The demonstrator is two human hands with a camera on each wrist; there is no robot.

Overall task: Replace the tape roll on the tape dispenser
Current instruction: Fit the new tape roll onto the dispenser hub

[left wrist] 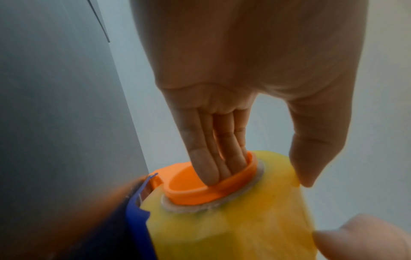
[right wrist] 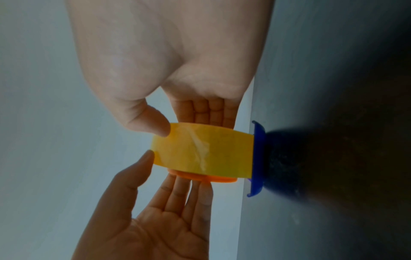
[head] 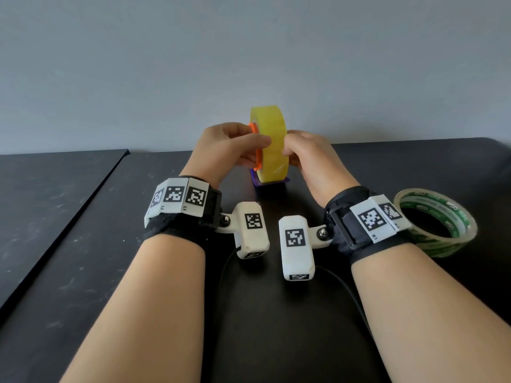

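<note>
Tape, the yellow roll (head: 272,145), is held upright above the blue dispenser (head: 272,183) by the left hand (head: 226,150) and right hand (head: 309,158). If pushed crookedly, the orange hub (left wrist: 211,184) could be jammed.

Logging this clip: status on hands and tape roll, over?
Left hand fingers in orange hub, thumb on yellow tape roll. Right hand grips roll. Blue dispenser underneath. Spare green roll clear.
</note>
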